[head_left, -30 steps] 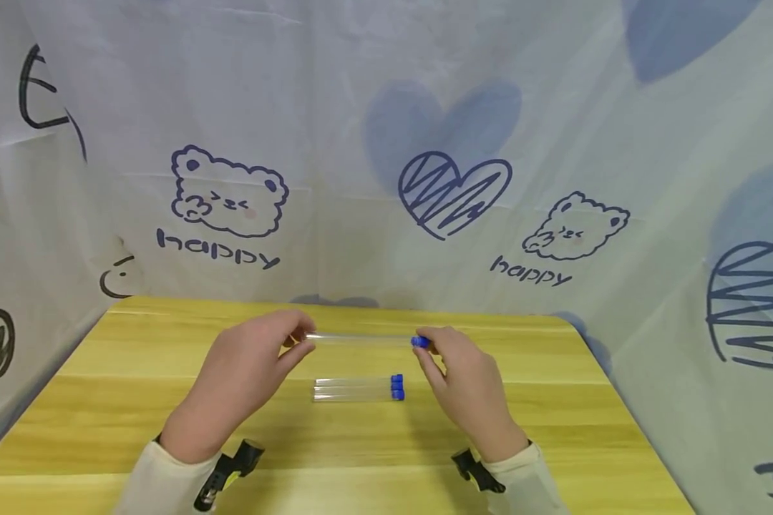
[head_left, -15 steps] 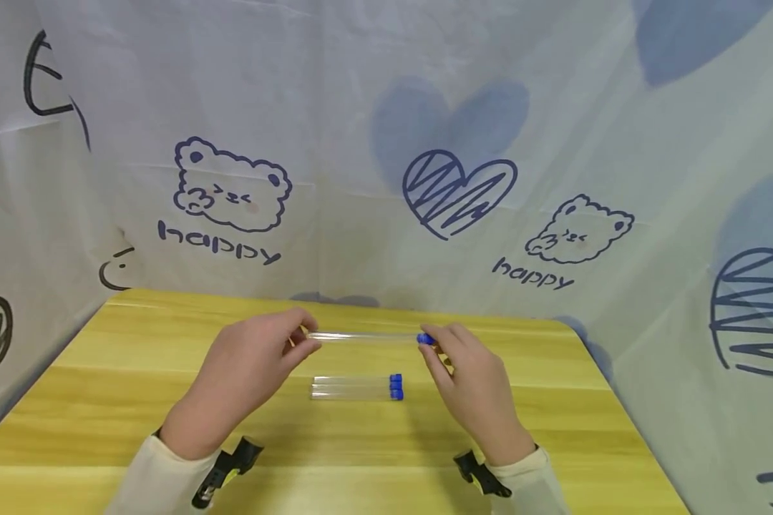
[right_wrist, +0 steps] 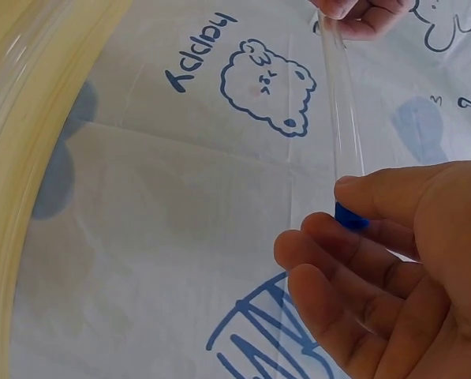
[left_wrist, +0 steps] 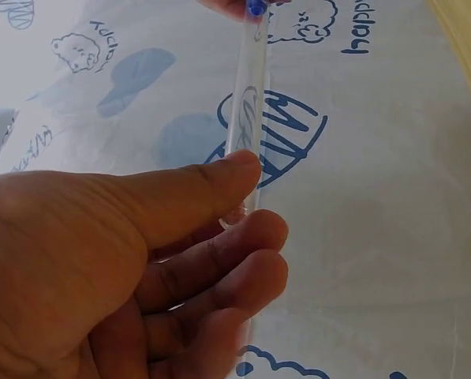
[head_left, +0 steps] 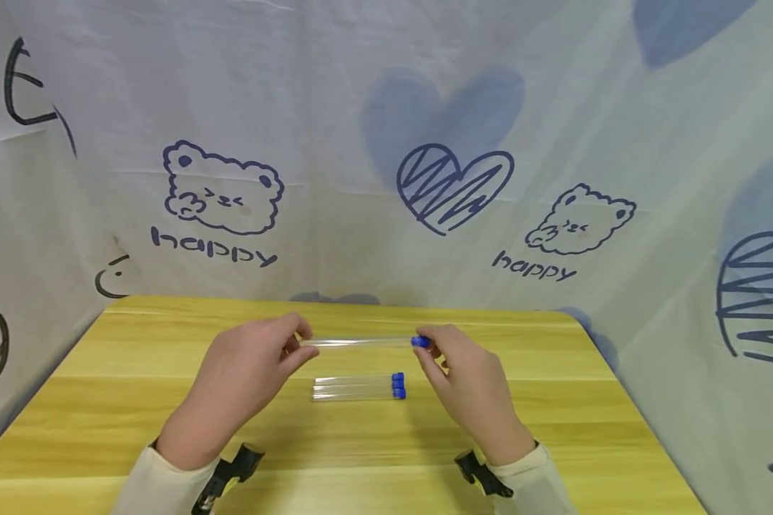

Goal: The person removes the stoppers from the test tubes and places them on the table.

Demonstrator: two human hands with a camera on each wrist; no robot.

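A clear test tube with a blue cap is held level between both hands, above the table. My left hand pinches its rounded, uncapped end between thumb and fingers; the left wrist view shows the tube running away from that thumb. At the other end my right hand pinches the blue cap, thumb on one side and fingers on the other. Nearer me, several capped tubes lie side by side on the table, their blue caps pointing right.
The yellow wood-grain table ends at a pale cloth backdrop with bear and heart drawings. More cloth hangs along the left and right sides. A black wrist camera is strapped over the left sleeve, another on the right.
Both hands keep the tube between them, with only slight shifts. Its left end has dipped a little. The tubes on the table have stayed in place.
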